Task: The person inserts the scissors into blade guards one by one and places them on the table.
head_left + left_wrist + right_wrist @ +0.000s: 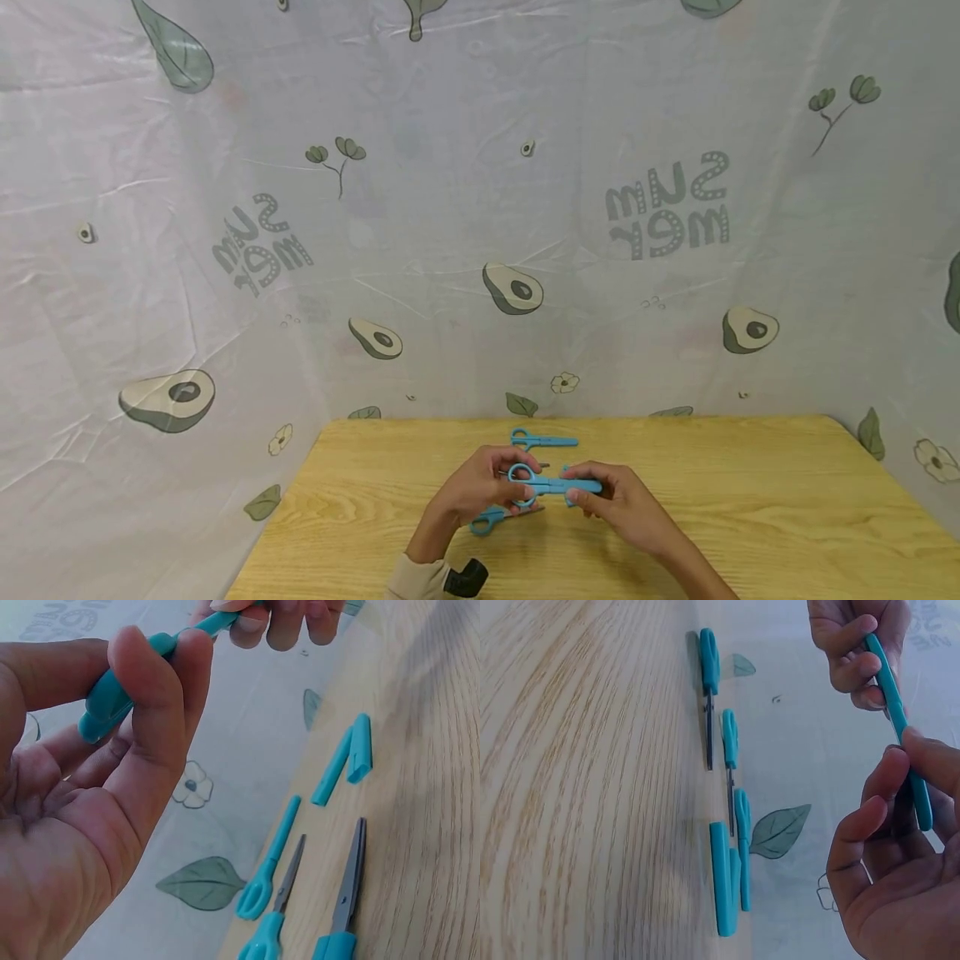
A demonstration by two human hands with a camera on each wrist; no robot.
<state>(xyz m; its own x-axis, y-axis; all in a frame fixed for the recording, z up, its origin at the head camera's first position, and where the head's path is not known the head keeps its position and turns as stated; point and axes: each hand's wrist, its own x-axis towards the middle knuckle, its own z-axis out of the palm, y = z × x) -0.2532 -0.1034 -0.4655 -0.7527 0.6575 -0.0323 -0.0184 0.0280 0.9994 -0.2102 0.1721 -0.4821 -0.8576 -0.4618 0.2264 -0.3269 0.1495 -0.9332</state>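
Above the table, both hands hold one pair of blue scissors with its blades inside a blue sheath. The left hand pinches the finger loops, seen close in the left wrist view. The right hand pinches the sheath near its end between thumb and fingers. Beneath the hands lie two unsheathed scissors: the nearer pair and a middle pair, largely hidden by the left hand in the head view. Two loose blue sheaths lie beside them, one next to the other.
Farther back on the wooden table lies a sheathed pair of blue scissors. A pale curtain printed with avocados and leaves hangs behind the table and along its sides. The left wrist carries a black device.
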